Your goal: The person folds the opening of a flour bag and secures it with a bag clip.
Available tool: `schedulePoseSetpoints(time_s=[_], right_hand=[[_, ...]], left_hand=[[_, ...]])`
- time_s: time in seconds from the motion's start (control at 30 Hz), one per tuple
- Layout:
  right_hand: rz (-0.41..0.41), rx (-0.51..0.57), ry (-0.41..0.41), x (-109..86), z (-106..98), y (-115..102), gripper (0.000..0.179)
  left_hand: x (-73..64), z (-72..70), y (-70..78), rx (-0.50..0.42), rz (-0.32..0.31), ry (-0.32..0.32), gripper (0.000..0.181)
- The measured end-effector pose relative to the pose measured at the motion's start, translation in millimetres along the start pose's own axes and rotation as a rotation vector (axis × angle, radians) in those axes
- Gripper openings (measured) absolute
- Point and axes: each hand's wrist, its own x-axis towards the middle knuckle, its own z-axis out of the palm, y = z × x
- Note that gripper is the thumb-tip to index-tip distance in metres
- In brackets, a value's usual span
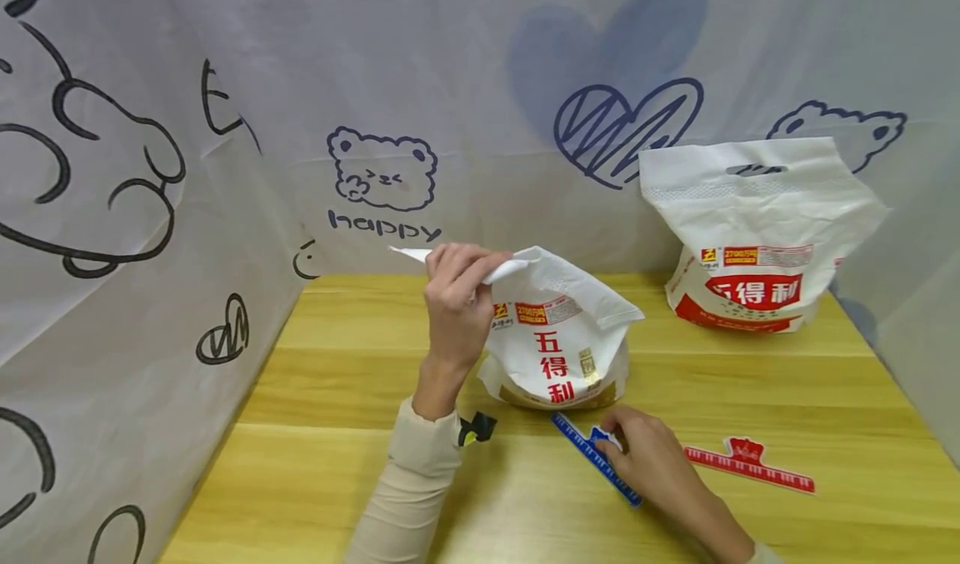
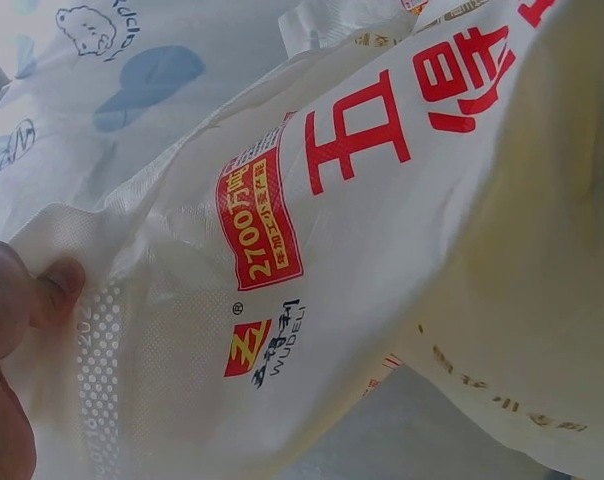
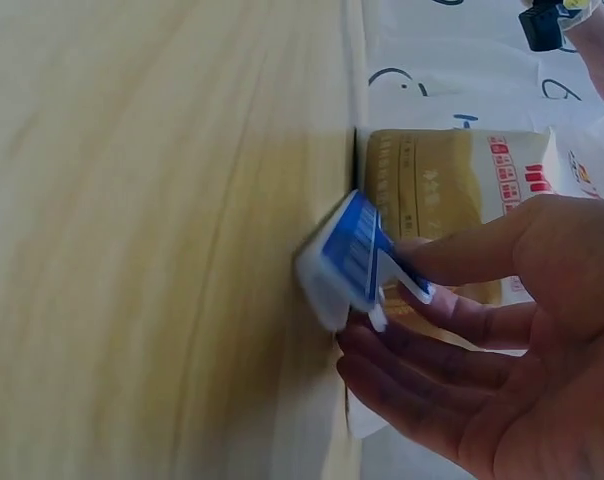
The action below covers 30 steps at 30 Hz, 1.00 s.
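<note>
My left hand (image 1: 459, 301) grips the top edge of a white flour bag (image 1: 521, 360) with red lettering, standing at the middle of the table. The bag's upper part is pulled up and leans left; in the left wrist view the thumb presses on the bag's dotted top strip (image 2: 100, 380). In front of the bag, my right hand (image 1: 652, 460) pinches the handle of a long blue clip (image 1: 576, 436) with a piano-key pattern. The right wrist view shows thumb and fingers around that handle, the clip's long edge close over the wood.
A red clip (image 1: 750, 466) of the same kind lies to the right of my right hand. Another white flour bag (image 1: 750, 222), with a handle slot, stands at the back right. Printed white cloth walls (image 1: 465, 172) border the wooden table (image 1: 330, 431) at the back and sides.
</note>
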Motion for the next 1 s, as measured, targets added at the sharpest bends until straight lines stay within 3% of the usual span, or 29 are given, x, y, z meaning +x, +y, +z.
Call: schedulePoseSetpoints(time_s=[0.33, 0.7, 1.0], right_hand=[[0.016, 0.058, -0.026, -5.1, -8, 2, 0.009], [-0.099, 0.018, 0.045, -9.5, -20, 5, 0.023], [-0.117, -0.017, 0.1, -18.6, -32, 11, 0.034]], left_hand=[[3.5, 0.8, 0.2, -0.012, 0.005, -0.013, 0.023], [5.0, -0.5, 1.5, 0.001, -0.006, -0.024, 0.023], [4.5, -0.1, 1.3, -0.011, 0.0, -0.021, 0.024]])
